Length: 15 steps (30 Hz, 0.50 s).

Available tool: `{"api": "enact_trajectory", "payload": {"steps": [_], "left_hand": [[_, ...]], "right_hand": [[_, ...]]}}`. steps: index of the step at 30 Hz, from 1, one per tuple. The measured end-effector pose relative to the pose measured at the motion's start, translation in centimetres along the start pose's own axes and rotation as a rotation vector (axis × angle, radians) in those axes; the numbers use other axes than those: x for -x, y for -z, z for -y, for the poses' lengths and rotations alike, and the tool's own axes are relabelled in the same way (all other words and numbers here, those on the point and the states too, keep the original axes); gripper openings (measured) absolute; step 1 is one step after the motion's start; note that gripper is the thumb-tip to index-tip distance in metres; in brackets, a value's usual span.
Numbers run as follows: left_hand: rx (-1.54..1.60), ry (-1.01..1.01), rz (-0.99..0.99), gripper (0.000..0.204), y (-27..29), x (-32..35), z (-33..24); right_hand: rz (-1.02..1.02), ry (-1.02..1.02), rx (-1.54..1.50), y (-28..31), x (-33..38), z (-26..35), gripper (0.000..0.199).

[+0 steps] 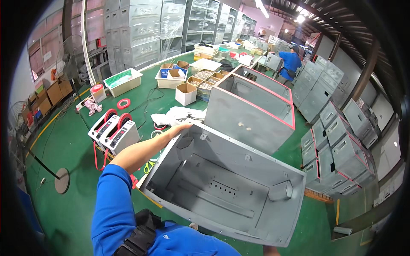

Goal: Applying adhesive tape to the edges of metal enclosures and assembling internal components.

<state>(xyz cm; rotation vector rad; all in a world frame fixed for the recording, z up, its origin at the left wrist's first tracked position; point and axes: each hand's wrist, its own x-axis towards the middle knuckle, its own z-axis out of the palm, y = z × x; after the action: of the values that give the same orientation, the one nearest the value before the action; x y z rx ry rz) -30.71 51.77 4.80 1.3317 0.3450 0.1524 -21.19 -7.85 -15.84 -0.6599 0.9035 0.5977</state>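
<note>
Dark green floor point(77, 205) runs through a long workshop lit by bright lamps point(300, 18). Clock directions are counted from the middle of a gray box point(222, 170), with 12 pointing away from the wearer.

Nearest, a blue sleeve point(112, 192) rises at the wearer's left beside a black strap point(141, 239). The box lies right in front of the wearer, tilted, its open side facing up and a row of round holes showing inside. At 11 o'clock the left grip point(181, 128) is closed on its rim. At 5 o'clock only a sliver of the right grip point(271, 251) shows below the near edge; whether it holds the box cannot be told.

Yellow-green scissors point(148, 167) lie just beside the box at 9 o'clock. Two white dispensers point(121, 138) stand at 10, and white cloth point(181, 114) is bunched at 11. Close behind the box, toward 1, stands a gray cabinet point(247, 115) with pinkish-red edging.

Farther off, gray cases point(341, 158) are piled between 2 and 3, and a cream bin point(128, 86) sits between 10 and 11. Beyond, a co-worker point(291, 62) in blue stands at 1; wrapped gray units point(143, 25) tower at 11.
</note>
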Motion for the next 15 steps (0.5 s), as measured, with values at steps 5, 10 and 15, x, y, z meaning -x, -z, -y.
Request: {"api": "enact_trajectory", "payload": {"steps": [5,10,15], "left_hand": [[0.042,0.039,-0.034,0.061,1.7,-3.3,2.4],[0.072,0.079,-0.059,0.062,2.4,-7.5,3.8],[0.038,0.086,-0.159,0.062,4.3,-10.5,3.5]], "right_hand": [[0.102,0.067,0.310,0.2,-1.1,-0.2,0.036],[0.196,0.744,1.383,4.1,-4.3,0.3,0.038],[0.013,0.072,0.047,-4.3,-2.0,-0.7,0.042]]}}
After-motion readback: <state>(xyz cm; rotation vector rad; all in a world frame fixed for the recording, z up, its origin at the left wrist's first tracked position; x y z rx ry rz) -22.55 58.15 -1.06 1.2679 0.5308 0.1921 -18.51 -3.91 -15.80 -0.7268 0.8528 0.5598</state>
